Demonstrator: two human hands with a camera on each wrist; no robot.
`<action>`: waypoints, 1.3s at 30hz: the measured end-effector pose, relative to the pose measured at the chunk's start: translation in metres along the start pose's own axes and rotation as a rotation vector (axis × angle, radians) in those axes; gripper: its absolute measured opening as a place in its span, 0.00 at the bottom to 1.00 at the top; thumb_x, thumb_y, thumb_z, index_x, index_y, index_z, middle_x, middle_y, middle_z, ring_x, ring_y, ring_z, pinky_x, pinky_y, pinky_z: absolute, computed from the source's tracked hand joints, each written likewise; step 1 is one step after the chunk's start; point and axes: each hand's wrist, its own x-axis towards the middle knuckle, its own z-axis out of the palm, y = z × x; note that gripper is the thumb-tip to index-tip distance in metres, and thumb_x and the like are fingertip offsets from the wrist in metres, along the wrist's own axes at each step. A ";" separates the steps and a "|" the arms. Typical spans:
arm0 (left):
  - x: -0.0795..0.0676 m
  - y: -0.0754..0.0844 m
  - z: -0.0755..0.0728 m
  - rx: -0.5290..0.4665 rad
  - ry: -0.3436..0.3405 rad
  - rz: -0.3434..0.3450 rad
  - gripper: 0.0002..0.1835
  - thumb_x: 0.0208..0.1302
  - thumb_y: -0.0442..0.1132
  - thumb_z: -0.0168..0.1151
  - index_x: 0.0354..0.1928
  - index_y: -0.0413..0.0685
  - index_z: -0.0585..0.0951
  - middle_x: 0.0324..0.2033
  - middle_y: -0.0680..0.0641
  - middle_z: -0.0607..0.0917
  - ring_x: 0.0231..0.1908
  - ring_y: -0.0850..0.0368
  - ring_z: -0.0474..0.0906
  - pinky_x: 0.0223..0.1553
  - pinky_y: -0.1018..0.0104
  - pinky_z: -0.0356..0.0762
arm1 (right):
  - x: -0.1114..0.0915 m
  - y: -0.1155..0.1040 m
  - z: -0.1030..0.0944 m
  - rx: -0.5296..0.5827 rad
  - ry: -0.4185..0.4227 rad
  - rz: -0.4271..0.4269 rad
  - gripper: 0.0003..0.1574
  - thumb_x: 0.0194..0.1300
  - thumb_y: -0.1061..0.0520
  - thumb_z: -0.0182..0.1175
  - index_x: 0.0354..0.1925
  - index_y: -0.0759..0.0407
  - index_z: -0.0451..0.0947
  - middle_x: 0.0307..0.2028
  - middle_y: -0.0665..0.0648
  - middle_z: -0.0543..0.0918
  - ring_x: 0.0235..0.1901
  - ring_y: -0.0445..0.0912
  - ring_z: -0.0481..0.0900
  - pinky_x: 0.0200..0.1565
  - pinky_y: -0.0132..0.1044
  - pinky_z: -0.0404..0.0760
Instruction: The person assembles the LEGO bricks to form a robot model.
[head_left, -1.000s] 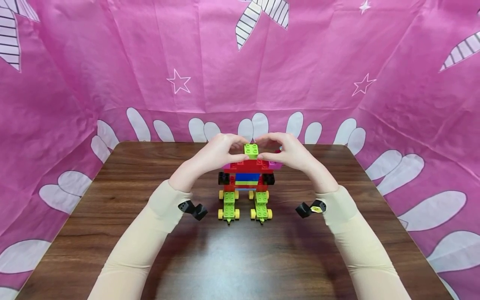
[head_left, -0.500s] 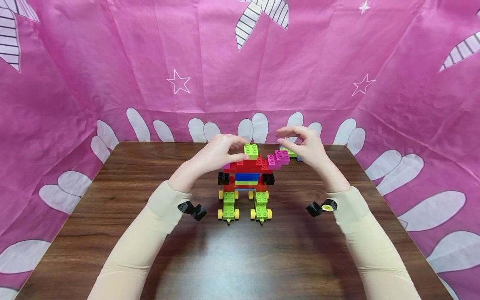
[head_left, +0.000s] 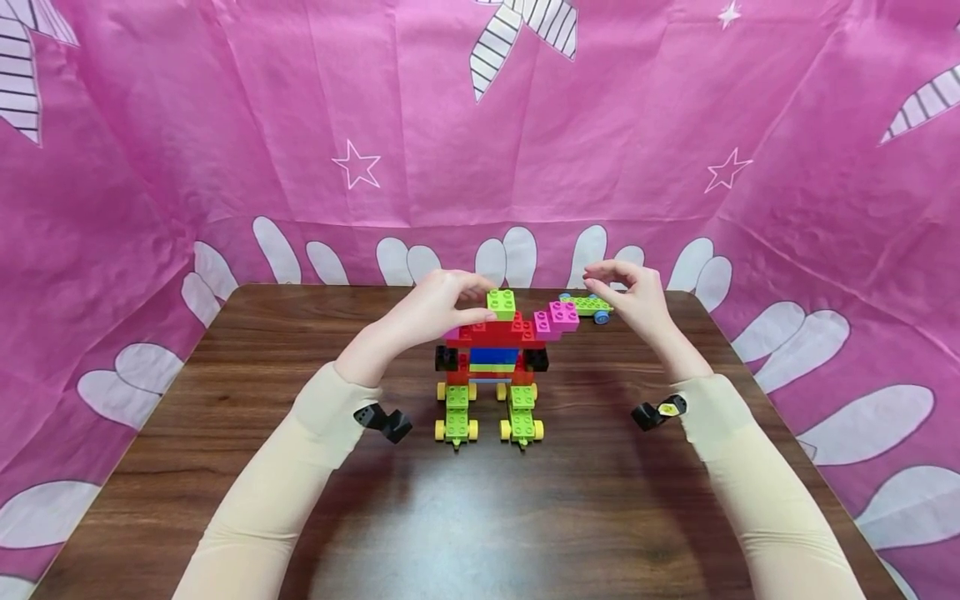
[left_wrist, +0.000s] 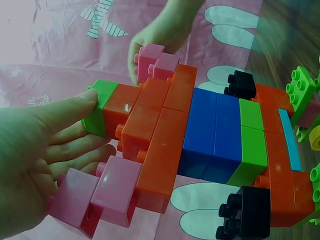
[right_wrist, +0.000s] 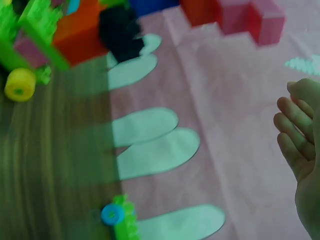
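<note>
A toy robot figure of building blocks (head_left: 495, 335) stands upright on the table, with red and blue blocks in its body. At its top is a lime green block (head_left: 501, 305). My left hand (head_left: 438, 307) pinches this block; in the left wrist view the thumb (left_wrist: 82, 102) lies on it and the fingers reach behind. Stepped pink blocks (head_left: 564, 315) stick out on the right side, and other pink blocks (left_wrist: 116, 185) on the left. My right hand (head_left: 633, 298) hovers to the right, apart from the figure, fingers loosely bent, holding nothing.
Behind the figure to the right, near my right hand, sits a green wheeled base with blue wheels (head_left: 588, 307). The figure's feet are green wheeled bases (head_left: 457, 425) with yellow wheels. A pink cloth (head_left: 420, 125) hangs around the wooden table (head_left: 247, 400).
My right hand has left the top of the figure and moved right, uncovering the pink blocks and the wheeled base. My left hand has stayed at the green block.
</note>
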 end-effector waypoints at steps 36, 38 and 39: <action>0.000 -0.002 0.003 -0.016 0.005 -0.003 0.24 0.62 0.46 0.66 0.58 0.44 0.79 0.50 0.46 0.84 0.50 0.54 0.81 0.56 0.61 0.76 | -0.017 0.141 0.013 -0.116 -0.149 0.304 0.30 0.56 0.54 0.71 0.54 0.66 0.77 0.53 0.68 0.80 0.51 0.62 0.77 0.52 0.52 0.75; 0.000 -0.003 0.004 -0.016 0.009 -0.002 0.24 0.62 0.46 0.66 0.57 0.44 0.79 0.50 0.46 0.85 0.50 0.54 0.81 0.56 0.61 0.76 | -0.016 0.144 0.014 -0.123 -0.171 0.321 0.31 0.56 0.53 0.71 0.55 0.65 0.76 0.54 0.68 0.80 0.50 0.61 0.77 0.49 0.45 0.75; 0.000 -0.003 0.004 -0.015 0.011 0.000 0.24 0.62 0.46 0.66 0.57 0.44 0.79 0.50 0.46 0.85 0.50 0.54 0.81 0.56 0.60 0.76 | -0.016 0.145 0.014 -0.130 -0.178 0.327 0.32 0.56 0.52 0.71 0.56 0.65 0.76 0.54 0.67 0.79 0.50 0.61 0.77 0.48 0.40 0.74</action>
